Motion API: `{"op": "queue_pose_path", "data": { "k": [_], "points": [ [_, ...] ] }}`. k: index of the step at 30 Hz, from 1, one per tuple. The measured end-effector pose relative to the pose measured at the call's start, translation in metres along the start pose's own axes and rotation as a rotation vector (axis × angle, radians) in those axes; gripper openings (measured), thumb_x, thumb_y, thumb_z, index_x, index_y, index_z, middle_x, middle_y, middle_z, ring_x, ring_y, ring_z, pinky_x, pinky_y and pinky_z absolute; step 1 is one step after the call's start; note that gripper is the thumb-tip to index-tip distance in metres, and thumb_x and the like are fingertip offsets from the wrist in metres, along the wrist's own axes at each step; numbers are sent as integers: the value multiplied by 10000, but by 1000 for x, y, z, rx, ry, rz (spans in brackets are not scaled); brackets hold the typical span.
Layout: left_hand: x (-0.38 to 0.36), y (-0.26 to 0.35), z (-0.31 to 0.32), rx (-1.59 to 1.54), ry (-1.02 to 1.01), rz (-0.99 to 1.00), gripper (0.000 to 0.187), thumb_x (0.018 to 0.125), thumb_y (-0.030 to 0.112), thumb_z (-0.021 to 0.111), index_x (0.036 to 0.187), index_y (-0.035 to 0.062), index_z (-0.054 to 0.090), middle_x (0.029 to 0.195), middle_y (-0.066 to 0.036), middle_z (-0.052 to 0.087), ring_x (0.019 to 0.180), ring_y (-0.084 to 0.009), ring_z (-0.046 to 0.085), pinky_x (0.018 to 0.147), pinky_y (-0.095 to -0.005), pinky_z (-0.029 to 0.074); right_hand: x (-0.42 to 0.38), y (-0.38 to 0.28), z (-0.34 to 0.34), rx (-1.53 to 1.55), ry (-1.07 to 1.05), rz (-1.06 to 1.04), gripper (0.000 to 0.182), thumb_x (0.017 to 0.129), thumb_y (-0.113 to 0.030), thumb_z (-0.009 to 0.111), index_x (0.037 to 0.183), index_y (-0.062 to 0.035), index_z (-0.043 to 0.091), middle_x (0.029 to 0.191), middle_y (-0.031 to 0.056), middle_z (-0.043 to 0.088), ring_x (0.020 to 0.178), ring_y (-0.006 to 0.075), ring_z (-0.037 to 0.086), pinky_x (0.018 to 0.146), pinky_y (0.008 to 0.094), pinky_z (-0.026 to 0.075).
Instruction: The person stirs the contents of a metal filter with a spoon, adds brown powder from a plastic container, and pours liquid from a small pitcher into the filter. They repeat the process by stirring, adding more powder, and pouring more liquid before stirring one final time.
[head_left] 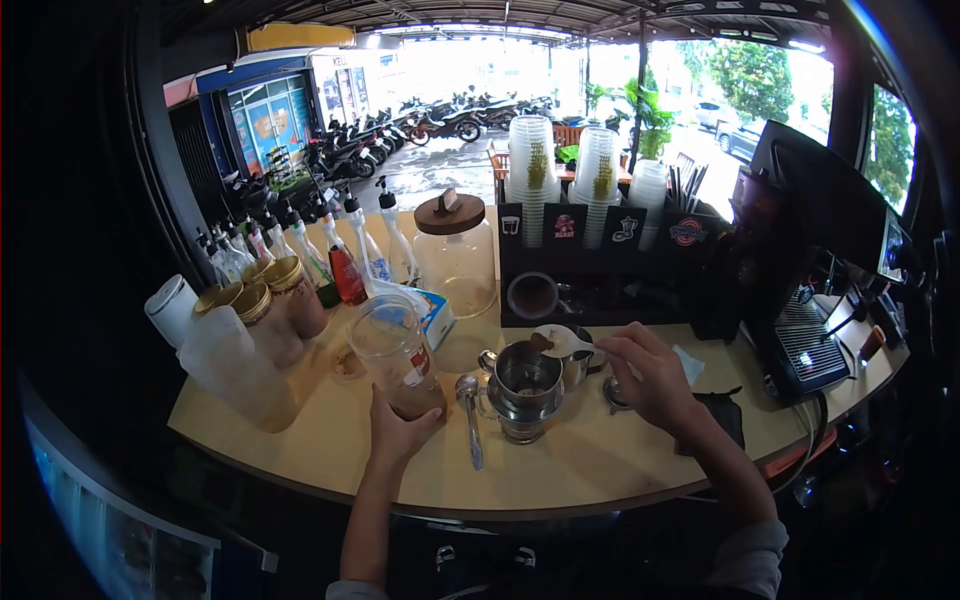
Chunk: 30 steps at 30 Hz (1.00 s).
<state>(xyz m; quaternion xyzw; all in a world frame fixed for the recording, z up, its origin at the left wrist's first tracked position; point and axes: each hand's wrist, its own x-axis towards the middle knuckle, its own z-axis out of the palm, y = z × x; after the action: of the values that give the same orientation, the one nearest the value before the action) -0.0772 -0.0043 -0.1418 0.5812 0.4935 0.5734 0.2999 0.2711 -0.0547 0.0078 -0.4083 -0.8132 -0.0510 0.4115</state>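
My left hand [400,425] is wrapped round the lower part of a clear jar [385,340] with a red and white label; brown contents show near its bottom. My right hand [655,375] pinches the handle of a white spoon [568,344]. Brown powder [541,342] lies in the spoon's bowl, which is over the far rim of a metal drip coffee filter [528,385]. The filter rests on a glass cup [522,432], most of which it hides. Between the jar and the filter lies a metal spoon [471,420].
Pump bottles [345,262] and gold-lidded jars [290,290] line the left side. A wooden-lidded glass jar [455,265] stands behind. Stacked plastic cups [533,165] fill a black organizer [620,285]. An espresso machine [805,340] occupies the right end of the counter [440,490].
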Motion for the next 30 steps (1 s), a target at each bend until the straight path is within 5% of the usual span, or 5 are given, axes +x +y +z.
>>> {"op": "queue_pose_path", "data": {
  "k": [13,30],
  "points": [
    [2,-7,-3,16,-33,38,753,603,44,843,1241,0,443,1144,-120,599,1034,-198,610,893,-344,499,-1,5,2,-44,-16,-54,239,815,26,622,1040,-55,644,903,63,604,678,204,634,550,340,499],
    [2,-6,-3,24,-2,42,806,548,123,888,1225,-8,472,1154,-151,590,1050,-244,611,903,-365,497,-16,-1,-2,-81,1,-163,269,766,41,637,1018,-50,657,889,74,620,685,229,629,563,335,500]
  ]
}}
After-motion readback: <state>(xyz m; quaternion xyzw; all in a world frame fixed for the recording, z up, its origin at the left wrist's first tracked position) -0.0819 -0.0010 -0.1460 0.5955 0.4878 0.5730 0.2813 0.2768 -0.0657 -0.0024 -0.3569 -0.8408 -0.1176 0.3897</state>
